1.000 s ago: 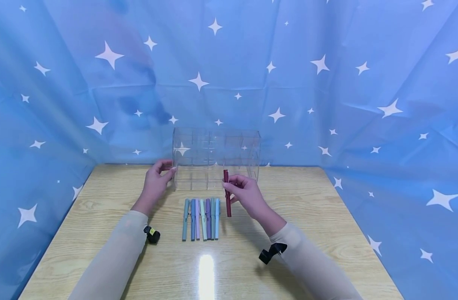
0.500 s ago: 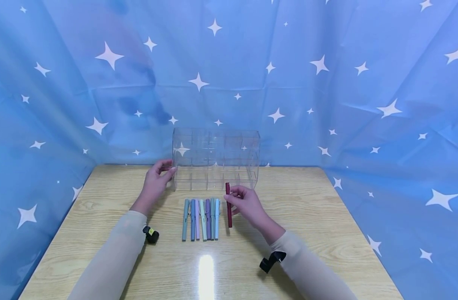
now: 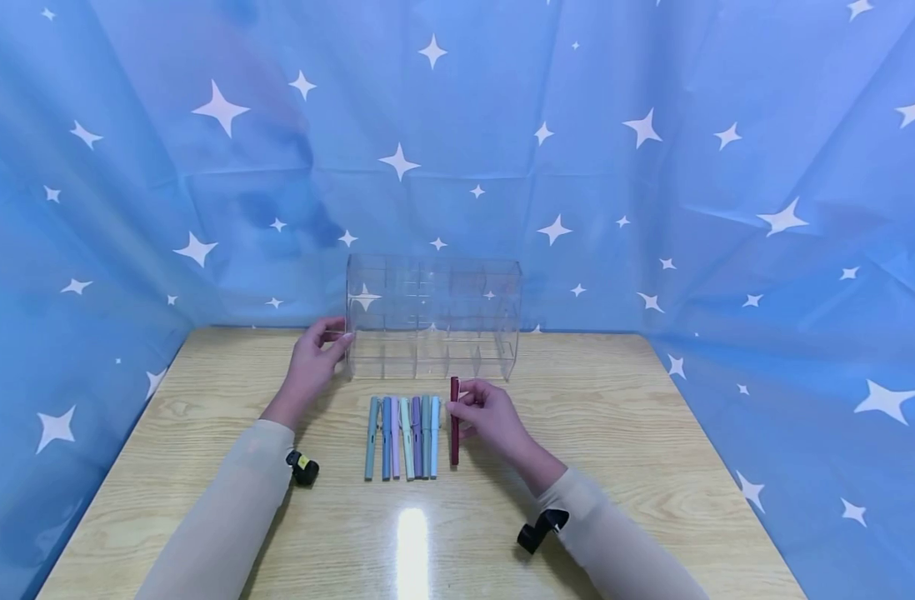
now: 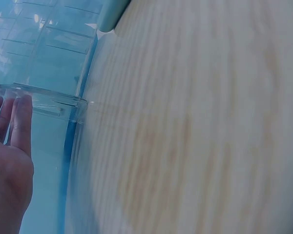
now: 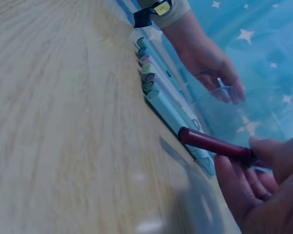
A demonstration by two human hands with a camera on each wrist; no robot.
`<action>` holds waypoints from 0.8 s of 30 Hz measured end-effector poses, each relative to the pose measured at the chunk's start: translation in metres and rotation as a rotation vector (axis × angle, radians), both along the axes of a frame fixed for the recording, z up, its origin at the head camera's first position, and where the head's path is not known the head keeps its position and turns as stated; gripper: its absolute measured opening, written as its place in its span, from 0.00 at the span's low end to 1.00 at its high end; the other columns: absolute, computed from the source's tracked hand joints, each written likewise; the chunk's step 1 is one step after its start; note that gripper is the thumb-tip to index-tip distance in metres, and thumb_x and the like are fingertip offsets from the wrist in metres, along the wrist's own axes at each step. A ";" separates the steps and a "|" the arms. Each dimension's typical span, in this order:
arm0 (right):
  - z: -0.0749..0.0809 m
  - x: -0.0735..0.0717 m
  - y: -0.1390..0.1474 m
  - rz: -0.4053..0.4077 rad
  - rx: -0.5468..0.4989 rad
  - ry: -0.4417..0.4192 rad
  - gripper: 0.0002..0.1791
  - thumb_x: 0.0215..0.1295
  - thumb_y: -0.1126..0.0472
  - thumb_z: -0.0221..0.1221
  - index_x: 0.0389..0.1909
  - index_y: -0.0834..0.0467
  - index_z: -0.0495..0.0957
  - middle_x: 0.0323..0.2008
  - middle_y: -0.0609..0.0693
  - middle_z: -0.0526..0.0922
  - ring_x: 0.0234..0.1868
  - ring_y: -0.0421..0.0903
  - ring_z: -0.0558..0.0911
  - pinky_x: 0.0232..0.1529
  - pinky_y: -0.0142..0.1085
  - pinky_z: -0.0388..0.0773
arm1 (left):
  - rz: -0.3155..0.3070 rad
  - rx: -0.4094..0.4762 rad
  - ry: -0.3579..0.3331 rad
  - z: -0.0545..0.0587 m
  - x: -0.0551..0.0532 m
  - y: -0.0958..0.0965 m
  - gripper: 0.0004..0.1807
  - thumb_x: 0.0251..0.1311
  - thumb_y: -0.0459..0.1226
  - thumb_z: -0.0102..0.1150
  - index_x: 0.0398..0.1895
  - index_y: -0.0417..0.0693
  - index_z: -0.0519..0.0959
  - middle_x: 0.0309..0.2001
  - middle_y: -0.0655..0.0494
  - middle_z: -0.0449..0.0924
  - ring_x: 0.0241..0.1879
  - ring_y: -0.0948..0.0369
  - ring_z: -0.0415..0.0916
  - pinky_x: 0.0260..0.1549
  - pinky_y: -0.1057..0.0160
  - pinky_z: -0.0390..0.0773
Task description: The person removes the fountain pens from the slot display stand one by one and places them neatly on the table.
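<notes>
My right hand [image 3: 495, 418] pinches a dark red pen [image 3: 454, 421] between thumb and fingers, just right of a row of pens. In the right wrist view the red pen [image 5: 212, 145] is held above the table, its shadow below. Several capped pens, among them a light blue pen [image 3: 434, 437] and a teal pen [image 3: 371, 437], lie side by side in front of a clear compartmented organizer [image 3: 432, 337]. At the organizer's left side is my left hand [image 3: 312, 367], its fingertips against the clear wall. The left wrist view shows these fingers [image 4: 22, 122] nearly straight.
A pale wood-grain table [image 3: 615, 467] carries everything. Behind it and along the sides hangs a blue curtain [image 3: 577, 167] with white stars. The organizer stands near the table's back edge, close to the curtain.
My right hand has brought the dark red pen down and toward the front edge, beside the row. My left hand stays at the organizer.
</notes>
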State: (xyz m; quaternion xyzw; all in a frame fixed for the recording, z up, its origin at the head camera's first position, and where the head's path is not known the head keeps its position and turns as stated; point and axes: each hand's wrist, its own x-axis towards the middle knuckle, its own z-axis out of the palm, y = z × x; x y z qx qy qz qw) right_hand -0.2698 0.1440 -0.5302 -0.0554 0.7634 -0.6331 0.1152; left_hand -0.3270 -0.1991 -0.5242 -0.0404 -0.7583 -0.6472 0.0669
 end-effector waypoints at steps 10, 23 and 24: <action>-0.010 0.003 -0.001 0.015 -0.034 -0.048 0.20 0.74 0.68 0.70 0.62 0.71 0.79 0.42 0.56 0.85 0.34 0.45 0.86 0.36 0.44 0.93 | 0.011 -0.011 0.051 -0.014 -0.006 -0.004 0.26 0.82 0.41 0.63 0.75 0.39 0.74 0.68 0.40 0.77 0.64 0.48 0.75 0.53 0.68 0.87; -0.015 0.006 -0.005 0.049 0.006 -0.015 0.36 0.73 0.70 0.71 0.79 0.63 0.70 0.43 0.60 0.83 0.35 0.49 0.87 0.36 0.45 0.93 | 0.005 -0.010 0.057 -0.016 -0.007 -0.006 0.26 0.82 0.46 0.64 0.74 0.42 0.76 0.66 0.44 0.78 0.62 0.52 0.76 0.53 0.68 0.87; -0.015 0.006 -0.005 0.052 0.012 -0.013 0.36 0.73 0.70 0.71 0.79 0.64 0.70 0.42 0.60 0.83 0.35 0.49 0.87 0.37 0.44 0.93 | 0.005 -0.011 0.056 -0.016 -0.008 -0.005 0.26 0.82 0.45 0.64 0.74 0.41 0.76 0.66 0.43 0.78 0.62 0.51 0.76 0.53 0.68 0.87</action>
